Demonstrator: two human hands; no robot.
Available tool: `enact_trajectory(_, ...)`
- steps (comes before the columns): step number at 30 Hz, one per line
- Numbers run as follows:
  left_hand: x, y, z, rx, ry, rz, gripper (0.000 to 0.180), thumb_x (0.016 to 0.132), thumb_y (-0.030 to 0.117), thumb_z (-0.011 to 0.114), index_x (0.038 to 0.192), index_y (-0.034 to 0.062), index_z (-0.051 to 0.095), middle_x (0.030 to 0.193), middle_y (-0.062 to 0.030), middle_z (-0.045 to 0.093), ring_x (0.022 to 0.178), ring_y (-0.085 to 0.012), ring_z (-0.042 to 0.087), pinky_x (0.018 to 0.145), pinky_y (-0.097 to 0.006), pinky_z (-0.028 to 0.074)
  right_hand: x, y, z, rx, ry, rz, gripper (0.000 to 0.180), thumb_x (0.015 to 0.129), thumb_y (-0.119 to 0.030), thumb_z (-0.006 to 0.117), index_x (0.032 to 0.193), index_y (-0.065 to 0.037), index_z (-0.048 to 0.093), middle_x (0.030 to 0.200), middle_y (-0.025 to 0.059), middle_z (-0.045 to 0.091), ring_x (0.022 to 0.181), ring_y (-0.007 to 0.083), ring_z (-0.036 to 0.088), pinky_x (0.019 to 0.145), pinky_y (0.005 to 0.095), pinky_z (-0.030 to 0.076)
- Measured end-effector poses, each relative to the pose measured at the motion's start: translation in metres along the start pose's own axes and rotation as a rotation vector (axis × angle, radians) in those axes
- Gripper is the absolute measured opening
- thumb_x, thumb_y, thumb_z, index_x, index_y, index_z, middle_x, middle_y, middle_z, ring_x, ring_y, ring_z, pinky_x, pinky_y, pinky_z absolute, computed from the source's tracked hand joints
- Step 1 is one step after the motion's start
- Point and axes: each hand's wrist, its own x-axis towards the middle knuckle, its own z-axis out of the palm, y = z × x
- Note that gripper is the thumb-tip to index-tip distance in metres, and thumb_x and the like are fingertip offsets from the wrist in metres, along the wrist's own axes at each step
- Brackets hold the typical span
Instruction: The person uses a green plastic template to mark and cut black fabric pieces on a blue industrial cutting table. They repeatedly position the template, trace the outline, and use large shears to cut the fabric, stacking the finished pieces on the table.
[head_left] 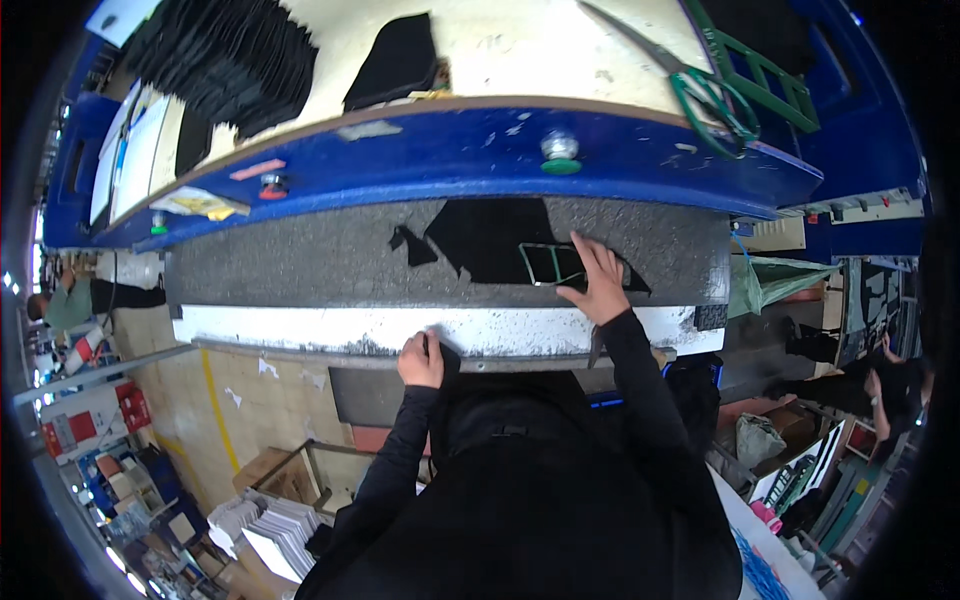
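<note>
Right hand (pixel 598 285) is lying flat, fingers spread and extended, palm down on the black fabric sheet (pixel 500 240); fingertips are pressing on a green outline cutting frame (pixel 552 264) sitting on that sheet. The hand is not closing around anything, only bearing down. The frame is lying flat with its long axis running left to right across the bed, its left end pointing toward the person's left, its right end hidden under the hand. Left hand (pixel 421 360) is curling at the near edge of the white strip (pixel 300 327), fingers bent, pinching a dark piece of fabric (pixel 447 357) at the edge; how much of it is gripped cannot be told. The black fabric sheet is spreading over the grey speckled press bed (pixel 280 265), its ragged edge pointing left, with a small black scrap (pixel 411 244) lying just beside it. Beyond the bed, the blue machine beam (pixel 450 160) is carrying a round green button (pixel 560 152). On the top surface, green-handled scissors (pixel 700 85) are lying diagonally, near a stack of black pieces (pixel 230 55).
</note>
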Motion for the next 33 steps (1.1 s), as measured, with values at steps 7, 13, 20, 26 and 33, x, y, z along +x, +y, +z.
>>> enact_trajectory(7, 0.027, 0.035, -0.003, -0.390, -0.134, -0.254, 0.038, 0.096, 0.030, 0.068, 0.076, -0.0023, 0.067, 0.068, -0.0170, 0.068, 0.054, -0.0216, 0.059, 0.060, -0.037, 0.048, -0.030, 0.018, 0.006, 0.207, 0.075, 0.280, 0.065, 0.084, -0.026, 0.079, 0.142, -0.012, 0.055, 0.108, 0.0091, 0.065, 0.100, 0.0262, 0.062, 0.085, 0.0432, 0.047)
enact_trajectory(13, 0.083, 0.137, 0.031, 0.028, -0.431, 0.233, 0.079, 0.079, 0.049, 0.080, 0.147, 0.0218, 0.049, 0.094, -0.0204, 0.075, 0.088, -0.0429, 0.072, 0.079, -0.048, 0.058, -0.014, 0.011, 0.046, 0.551, 0.223, 0.353, 0.045, 0.094, -0.024, 0.071, 0.133, -0.006, 0.058, 0.076, 0.0104, 0.068, 0.062, 0.0228, 0.065, 0.061, 0.0357, 0.052)
enact_trajectory(20, 0.102, 0.147, 0.048, 0.105, -0.506, 0.345, 0.094, 0.074, 0.047, 0.084, 0.155, 0.0251, 0.041, 0.090, -0.0213, 0.074, 0.082, -0.0424, 0.072, 0.075, -0.051, 0.058, -0.024, 0.020, 0.061, 0.686, 0.224, 0.420, 0.034, 0.099, -0.021, 0.065, 0.127, -0.004, 0.058, 0.079, 0.0097, 0.073, 0.063, 0.0178, 0.067, 0.062, 0.0322, 0.053)
enact_trajectory(26, 0.104, 0.144, 0.051, 0.084, -0.529, 0.390, 0.096, 0.072, 0.045, 0.085, 0.156, 0.0300, 0.039, 0.080, -0.0206, 0.073, 0.074, -0.0416, 0.072, 0.069, -0.051, 0.058, -0.039, 0.011, 0.057, 0.696, 0.212, 0.483, 0.033, 0.103, -0.018, 0.061, 0.131, 0.000, 0.057, 0.085, 0.0066, 0.072, 0.066, 0.0076, 0.063, 0.062, 0.0241, 0.051)
enact_trajectory(33, 0.106, 0.140, 0.052, 0.091, -0.546, 0.385, 0.093, 0.075, 0.043, 0.083, 0.155, 0.0340, 0.037, 0.076, -0.0218, 0.071, 0.073, -0.0418, 0.071, 0.068, -0.051, 0.058, -0.042, 0.014, 0.044, 0.506, 0.175, 0.327, 0.044, 0.095, -0.017, 0.070, 0.135, -0.004, 0.060, 0.090, 0.0154, 0.074, 0.073, 0.0242, 0.071, 0.070, 0.0345, 0.055)
